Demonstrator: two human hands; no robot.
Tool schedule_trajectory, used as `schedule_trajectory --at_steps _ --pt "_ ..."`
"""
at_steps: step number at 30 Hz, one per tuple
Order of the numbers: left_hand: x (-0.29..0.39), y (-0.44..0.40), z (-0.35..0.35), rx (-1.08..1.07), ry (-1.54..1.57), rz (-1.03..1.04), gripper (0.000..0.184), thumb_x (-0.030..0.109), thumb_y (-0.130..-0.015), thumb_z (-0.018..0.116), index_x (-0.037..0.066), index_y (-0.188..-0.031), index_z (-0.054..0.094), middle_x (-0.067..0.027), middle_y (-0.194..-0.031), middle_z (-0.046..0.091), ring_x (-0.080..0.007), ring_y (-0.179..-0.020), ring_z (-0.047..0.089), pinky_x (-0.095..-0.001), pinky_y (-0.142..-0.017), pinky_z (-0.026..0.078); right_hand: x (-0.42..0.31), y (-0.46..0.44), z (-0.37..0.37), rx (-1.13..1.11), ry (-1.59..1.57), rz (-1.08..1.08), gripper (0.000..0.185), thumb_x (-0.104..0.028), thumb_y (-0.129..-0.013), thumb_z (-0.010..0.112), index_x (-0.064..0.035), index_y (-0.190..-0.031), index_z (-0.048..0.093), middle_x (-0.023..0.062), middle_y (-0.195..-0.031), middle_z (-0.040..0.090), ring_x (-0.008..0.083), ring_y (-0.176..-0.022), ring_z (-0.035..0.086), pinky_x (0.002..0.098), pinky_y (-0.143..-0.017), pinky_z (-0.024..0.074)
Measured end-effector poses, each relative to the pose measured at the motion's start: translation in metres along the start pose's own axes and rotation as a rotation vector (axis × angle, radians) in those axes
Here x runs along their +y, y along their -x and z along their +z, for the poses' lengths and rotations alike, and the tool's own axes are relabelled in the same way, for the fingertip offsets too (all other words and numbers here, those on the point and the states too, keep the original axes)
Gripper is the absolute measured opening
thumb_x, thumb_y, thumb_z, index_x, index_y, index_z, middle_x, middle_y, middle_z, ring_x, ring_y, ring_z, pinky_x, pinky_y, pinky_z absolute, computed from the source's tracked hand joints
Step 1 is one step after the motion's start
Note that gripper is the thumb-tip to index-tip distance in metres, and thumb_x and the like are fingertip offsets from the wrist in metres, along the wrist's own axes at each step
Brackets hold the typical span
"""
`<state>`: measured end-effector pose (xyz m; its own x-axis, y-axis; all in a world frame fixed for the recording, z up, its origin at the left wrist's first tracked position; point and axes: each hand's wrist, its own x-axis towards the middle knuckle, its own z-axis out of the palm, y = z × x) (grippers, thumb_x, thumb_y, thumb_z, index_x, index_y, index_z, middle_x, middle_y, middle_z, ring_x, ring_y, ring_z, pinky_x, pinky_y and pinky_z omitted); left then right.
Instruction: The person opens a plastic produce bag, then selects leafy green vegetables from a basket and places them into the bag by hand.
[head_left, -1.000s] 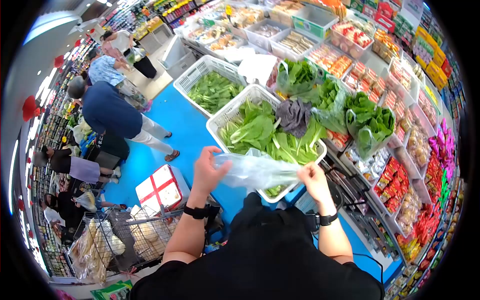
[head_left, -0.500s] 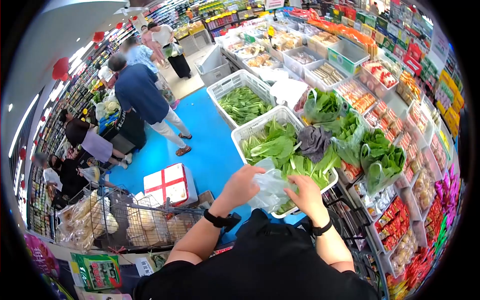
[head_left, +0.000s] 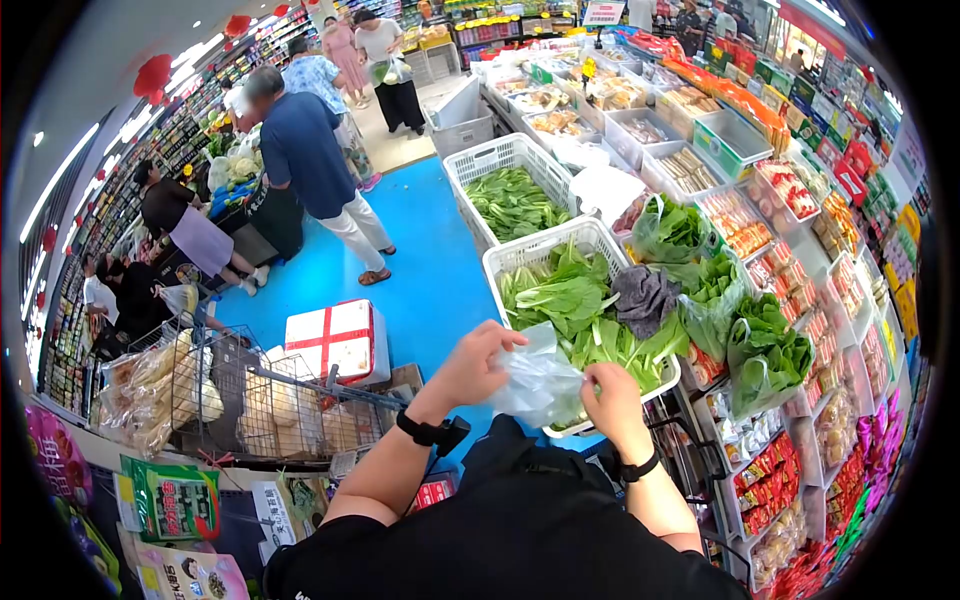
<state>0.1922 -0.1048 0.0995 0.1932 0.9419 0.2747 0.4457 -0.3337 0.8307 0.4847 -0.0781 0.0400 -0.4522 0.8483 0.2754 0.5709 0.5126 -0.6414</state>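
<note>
A clear, crumpled plastic bag (head_left: pixel 541 377) is stretched between my two hands in front of my chest. My left hand (head_left: pixel 470 366) grips its left side, fingers curled around the film. At the bag's right edge, my right hand (head_left: pixel 612 397) pinches the plastic. Just beyond the bag stands a white crate (head_left: pixel 510 262) of loose leafy greens (head_left: pixel 565 290), with a dark grey cloth (head_left: pixel 645 299) lying on them. Bagged greens (head_left: pixel 768 352) sit to the right of the crate, near my right hand.
Behind is another white crate (head_left: pixel 463 172) of greens. A red-taped white box (head_left: pixel 335 340) and a wire cart (head_left: pixel 225 400) stand at left. Shelves of packaged food (head_left: pixel 770 455) run along the right. A person in a blue shirt (head_left: pixel 308 150) stands on the blue floor (head_left: pixel 415 245).
The camera view has shifted, so the crates appear slightly further right and lower. My hands still hold the plastic bag, now pulled wider apart; my right fingers have closed more tightly at its edge.
</note>
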Motion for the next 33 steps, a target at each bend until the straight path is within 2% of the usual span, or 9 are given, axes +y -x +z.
schedule_trajectory --at_steps 7,11,13,16,18,21,26,31,33 --pt "-0.049 0.037 -0.013 -0.038 -0.733 -0.28 0.033 0.01 -0.082 0.071 0.008 -0.115 0.072 -0.0161 -0.12 0.068 -0.0395 -0.102 0.068 -0.0504 -0.087 0.057 0.003 -0.002 -0.023 0.263 -0.002 0.199 0.007 -0.005 -0.096 0.06 -0.0009 -0.102 0.062 0.0244 -0.089 0.068 0.0478 -0.087 0.067 0.0528 -0.076 0.0531" --pt "-0.035 0.027 -0.021 -0.276 -0.503 -0.546 0.028 0.014 -0.086 0.071 0.007 -0.112 0.072 -0.0153 -0.114 0.073 -0.0378 -0.098 0.072 -0.0486 -0.084 0.058 0.023 -0.005 -0.027 0.173 -0.005 0.199 0.008 -0.007 -0.102 0.058 -0.0017 -0.106 0.062 0.027 -0.093 0.068 0.0497 -0.089 0.067 0.0537 -0.076 0.0528" --pt "-0.014 0.019 -0.028 -0.037 -0.54 -0.532 0.027 0.014 -0.089 0.072 0.004 -0.114 0.072 -0.0156 -0.108 0.077 -0.0349 -0.093 0.073 -0.0432 -0.085 0.058 0.01 -0.015 -0.047 0.203 -0.098 0.259 0.009 -0.009 -0.104 0.058 -0.0011 -0.108 0.062 0.0273 -0.095 0.069 0.0485 -0.091 0.068 0.0503 -0.077 0.0538" --pt "0.057 0.012 -0.044 0.324 -0.509 -0.245 0.02 0.013 -0.093 0.071 0.0 -0.109 0.072 -0.0168 -0.105 0.076 -0.0314 -0.088 0.076 -0.0424 -0.081 0.059 -0.034 -0.007 -0.096 0.613 -0.019 0.067 0.011 -0.006 -0.104 0.059 -0.001 -0.111 0.064 0.0117 -0.098 0.067 0.021 -0.086 0.063 0.033 -0.081 0.0526" --pt "0.091 0.018 -0.048 0.822 -0.418 0.484 0.02 0.009 -0.091 0.076 0.004 -0.11 0.07 -0.0203 -0.111 0.074 -0.0325 -0.086 0.073 -0.0442 -0.076 0.059 -0.068 0.002 -0.122 0.954 -0.181 -0.485 0.018 -0.011 -0.105 0.06 -0.0056 -0.121 0.057 0.0146 -0.1 0.065 0.0262 -0.093 0.061 0.0394 -0.083 0.0542" --pt "0.058 0.04 -0.036 0.601 -0.403 0.595 0.037 0.001 -0.089 0.076 0.004 -0.123 0.064 -0.0207 -0.12 0.069 -0.0355 -0.096 0.072 -0.0466 -0.079 0.059 -0.058 -0.001 -0.106 1.086 -0.043 -0.76 0.029 -0.029 -0.099 0.07 -0.0095 -0.118 0.057 0.0119 -0.102 0.063 0.0301 -0.095 0.06 0.0458 -0.078 0.0521" --pt "-0.088 0.038 0.008 -0.042 -0.591 -0.492 0.029 0.015 -0.086 0.068 0.003 -0.112 0.073 -0.027 -0.109 0.072 -0.045 -0.105 0.069 -0.0529 -0.088 0.057 0.076 0.023 0.012 -0.155 0.138 0.107 0.009 -0.011 -0.091 0.069 -0.0016 -0.091 0.067 0.0221 -0.085 0.068 0.046 -0.084 0.063 0.053 -0.075 0.051" --pt "-0.111 0.071 0.011 -0.091 -0.407 -0.723 0.036 0.029 -0.085 0.071 0.004 -0.112 0.075 -0.0251 -0.101 0.076 -0.0417 -0.093 0.074 -0.0501 -0.085 0.059 0.082 0.054 0.01 -0.054 -0.262 0.415 0.024 -0.023 -0.09 0.079 -0.0022 -0.095 0.07 0.0033 -0.07 0.058 0.013 -0.066 0.055 0.0325 -0.062 0.0449" --pt "-0.053 0.03 -0.002 0.084 -0.24 -0.693 0.03 0.017 -0.091 0.069 0.002 -0.118 0.071 -0.0184 -0.094 0.074 -0.0248 -0.092 0.074 -0.039 -0.082 0.059 0.073 0.033 -0.005 0.027 -0.286 0.422 0.02 -0.018 -0.093 0.078 -0.0019 -0.099 0.068 0.0039 -0.071 0.057 0.0142 -0.065 0.053 0.0315 -0.062 0.0442"
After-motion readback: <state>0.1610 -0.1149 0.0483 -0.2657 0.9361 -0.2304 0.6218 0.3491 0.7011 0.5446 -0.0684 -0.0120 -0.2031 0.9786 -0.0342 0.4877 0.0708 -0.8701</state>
